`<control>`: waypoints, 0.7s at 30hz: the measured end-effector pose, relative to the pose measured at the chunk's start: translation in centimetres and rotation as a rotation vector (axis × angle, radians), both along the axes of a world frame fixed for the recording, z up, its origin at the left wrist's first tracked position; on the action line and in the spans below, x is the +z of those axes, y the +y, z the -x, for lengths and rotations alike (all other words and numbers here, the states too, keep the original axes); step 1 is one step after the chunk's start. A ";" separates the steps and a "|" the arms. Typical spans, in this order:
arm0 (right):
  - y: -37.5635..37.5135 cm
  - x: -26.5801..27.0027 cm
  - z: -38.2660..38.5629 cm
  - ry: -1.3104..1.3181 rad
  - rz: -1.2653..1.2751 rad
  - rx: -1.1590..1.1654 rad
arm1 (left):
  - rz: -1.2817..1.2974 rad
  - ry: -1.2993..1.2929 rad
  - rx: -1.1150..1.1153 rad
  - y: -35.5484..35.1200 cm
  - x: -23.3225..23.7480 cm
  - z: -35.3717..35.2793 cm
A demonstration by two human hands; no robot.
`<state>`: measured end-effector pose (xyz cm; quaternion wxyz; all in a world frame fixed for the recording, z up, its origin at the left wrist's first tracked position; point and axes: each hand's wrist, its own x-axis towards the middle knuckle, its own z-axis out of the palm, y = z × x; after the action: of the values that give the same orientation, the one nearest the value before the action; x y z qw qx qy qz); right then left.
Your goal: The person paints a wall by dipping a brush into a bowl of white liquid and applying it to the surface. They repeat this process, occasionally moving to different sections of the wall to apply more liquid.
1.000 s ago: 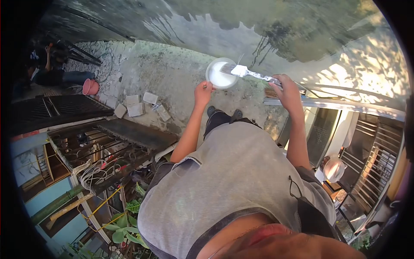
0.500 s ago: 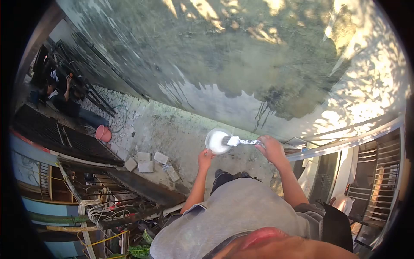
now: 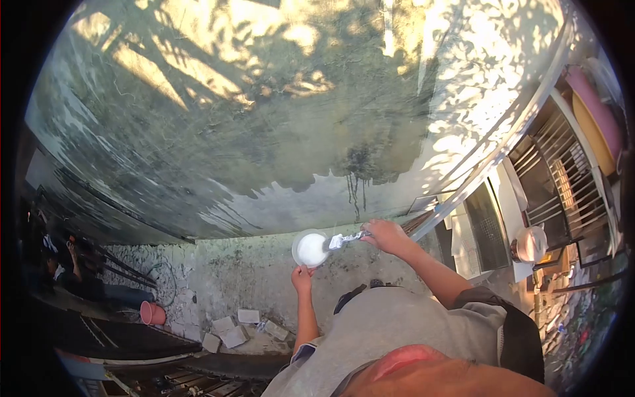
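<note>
My left hand (image 3: 302,276) grips the near rim of a round pale container (image 3: 295,248) with white paint (image 3: 311,249) inside. In my right hand (image 3: 387,237) is the handle of a paintbrush (image 3: 344,240), fingers closed round its end. The brush lies almost level, and its dark bristles reach over the right side of the container, at the paint. White paint coats the part near the bristles. Just beyond both hands rises a wall (image 3: 284,152), partly pale along its lower edge with dark drips.
Concrete blocks (image 3: 233,336) lie on the ground to the left, with a pink bucket (image 3: 153,313) farther off. A person (image 3: 79,278) sits at the far left. On the right stand a slatted rack (image 3: 565,178) and a lidded tub (image 3: 530,244).
My view has turned upward and to the right, showing more of the wall and the right side. Both hands keep their holds, and the brush stays at the container's right side.
</note>
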<state>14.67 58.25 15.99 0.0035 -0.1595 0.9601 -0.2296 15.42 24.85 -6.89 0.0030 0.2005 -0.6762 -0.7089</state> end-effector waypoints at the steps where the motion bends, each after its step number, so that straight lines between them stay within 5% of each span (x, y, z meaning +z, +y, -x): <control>1: -0.1 0.1 -0.3 -0.009 0.005 -0.001 | -0.012 0.016 -0.028 -0.2 -0.2 0.3; 15: -0.7 6.8 0.6 0.075 -0.151 -0.055 | 0.015 0.001 -0.074 -4.7 -0.7 0.8; 21: 3.9 28.1 2.4 0.597 -0.019 -0.312 | 0.069 0.051 -0.062 -8.0 -2.1 1.4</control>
<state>12.27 62.20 44.12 -0.3115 -0.0706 0.9338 -0.1614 14.03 16.86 -8.94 0.0053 0.1612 -0.7060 -0.6896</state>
